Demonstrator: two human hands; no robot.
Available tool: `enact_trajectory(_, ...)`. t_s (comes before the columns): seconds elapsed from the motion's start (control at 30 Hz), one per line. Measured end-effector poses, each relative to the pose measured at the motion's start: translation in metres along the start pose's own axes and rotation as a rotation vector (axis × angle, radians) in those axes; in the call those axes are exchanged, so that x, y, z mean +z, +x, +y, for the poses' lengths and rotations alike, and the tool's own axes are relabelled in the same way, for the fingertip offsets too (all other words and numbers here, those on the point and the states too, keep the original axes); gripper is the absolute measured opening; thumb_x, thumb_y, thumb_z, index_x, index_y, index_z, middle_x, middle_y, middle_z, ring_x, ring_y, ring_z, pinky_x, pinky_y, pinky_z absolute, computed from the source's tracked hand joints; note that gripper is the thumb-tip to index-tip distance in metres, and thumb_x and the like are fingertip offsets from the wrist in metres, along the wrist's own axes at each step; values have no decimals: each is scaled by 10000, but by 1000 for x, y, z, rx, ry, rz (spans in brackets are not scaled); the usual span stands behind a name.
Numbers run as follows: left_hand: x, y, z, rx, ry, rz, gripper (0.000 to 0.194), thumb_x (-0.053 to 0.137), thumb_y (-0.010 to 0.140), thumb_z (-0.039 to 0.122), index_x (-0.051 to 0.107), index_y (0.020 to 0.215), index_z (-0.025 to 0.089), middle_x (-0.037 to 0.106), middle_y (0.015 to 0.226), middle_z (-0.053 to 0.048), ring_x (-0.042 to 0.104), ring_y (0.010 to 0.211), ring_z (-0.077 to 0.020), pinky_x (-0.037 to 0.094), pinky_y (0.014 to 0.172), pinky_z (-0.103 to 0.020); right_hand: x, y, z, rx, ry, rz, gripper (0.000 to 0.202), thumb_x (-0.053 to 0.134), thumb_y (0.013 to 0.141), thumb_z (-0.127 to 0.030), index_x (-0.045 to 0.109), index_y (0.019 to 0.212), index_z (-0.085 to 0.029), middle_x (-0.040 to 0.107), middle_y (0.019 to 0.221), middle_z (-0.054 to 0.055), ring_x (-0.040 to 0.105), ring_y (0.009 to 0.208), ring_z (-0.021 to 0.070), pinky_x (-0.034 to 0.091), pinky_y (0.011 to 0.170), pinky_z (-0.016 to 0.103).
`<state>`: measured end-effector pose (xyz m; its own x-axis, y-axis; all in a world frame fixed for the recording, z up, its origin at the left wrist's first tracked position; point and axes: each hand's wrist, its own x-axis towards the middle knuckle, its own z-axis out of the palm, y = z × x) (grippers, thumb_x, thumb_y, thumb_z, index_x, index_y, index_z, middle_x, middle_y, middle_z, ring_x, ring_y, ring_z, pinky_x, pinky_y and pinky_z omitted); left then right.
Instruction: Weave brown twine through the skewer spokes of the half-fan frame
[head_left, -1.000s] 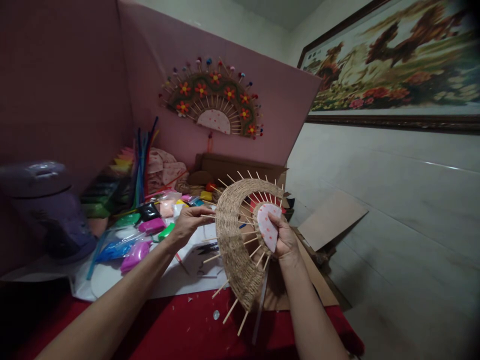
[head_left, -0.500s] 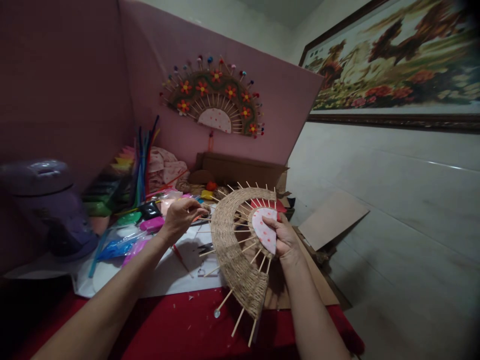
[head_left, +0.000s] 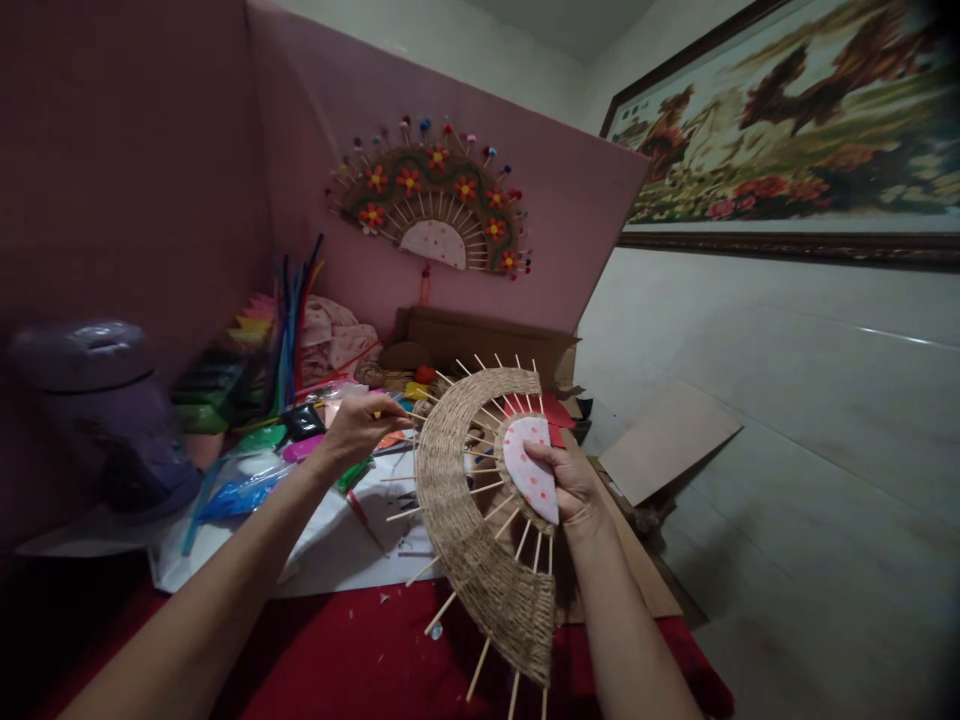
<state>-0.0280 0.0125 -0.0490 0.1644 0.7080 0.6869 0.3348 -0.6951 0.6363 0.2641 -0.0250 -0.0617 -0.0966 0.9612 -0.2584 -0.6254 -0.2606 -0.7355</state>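
A half-round fan (head_left: 457, 500) of woven twine with thin sticks poking past its rim is held upright above the table. My right hand (head_left: 574, 485) grips it by the white, red-dotted centre piece (head_left: 531, 468), thumb over the front. My left hand (head_left: 367, 425) is pinched at the fan's left edge, by the tip of one stick; whether it holds the stick or something small is too small to tell. On the pink board hangs a finished-looking fan (head_left: 435, 205) with orange flowers and coloured balls on its stick ends.
Bags of coloured clay (head_left: 247, 490) and pipe cleaners (head_left: 289, 320) lie at the left, beside a purple container (head_left: 112, 420). White paper (head_left: 337, 550) covers part of the red cloth (head_left: 337, 660). Cardboard (head_left: 487, 340) stands behind; a framed picture (head_left: 795, 130) hangs right.
The fan has turned a little in my right hand, its lower end swinging right and down. My left hand has stayed near the upper-left sticks, slightly lower relative to the rim.
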Motion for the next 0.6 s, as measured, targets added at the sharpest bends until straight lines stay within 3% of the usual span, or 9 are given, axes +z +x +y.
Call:
enact_trajectory(0.23, 12, -4, 10, -328, -362, 37, 188, 741, 574, 305, 688, 605, 127, 579, 478, -2, 472, 420, -75, 375, 406, -187, 3, -5, -1, 2, 55, -1, 183, 555, 729, -11, 614, 869, -114, 729, 723, 66, 703, 697, 217, 581, 719, 378)
enact_trajectory(0.37, 18, -3, 14, -398, -411, 44, 210, 770, 514, 308, 686, 570, 124, 550, 432, 5, 435, 394, -70, 332, 378, -188, 3, -4, 1, -20, 48, -22, 166, 579, 709, -17, 625, 835, -114, 727, 708, 71, 703, 700, 225, 581, 715, 364)
enact_trajectory(0.5, 22, -4, 15, -455, -476, 16, 219, 788, 484, 302, 700, 574, 122, 608, 504, -18, 504, 465, -92, 400, 450, -204, 4, -6, 2, -22, 25, -23, 158, 567, 716, -24, 619, 831, -120, 722, 675, 60, 701, 654, 211, 583, 695, 362)
enact_trajectory(0.6, 22, -4, 15, -421, -470, 1, 209, 783, 496, 297, 711, 592, 125, 649, 576, -38, 548, 529, -114, 437, 507, -221, 5, -7, 2, 2, 25, -31, 173, 532, 732, -21, 615, 838, -130, 720, 656, 46, 698, 623, 193, 583, 682, 355)
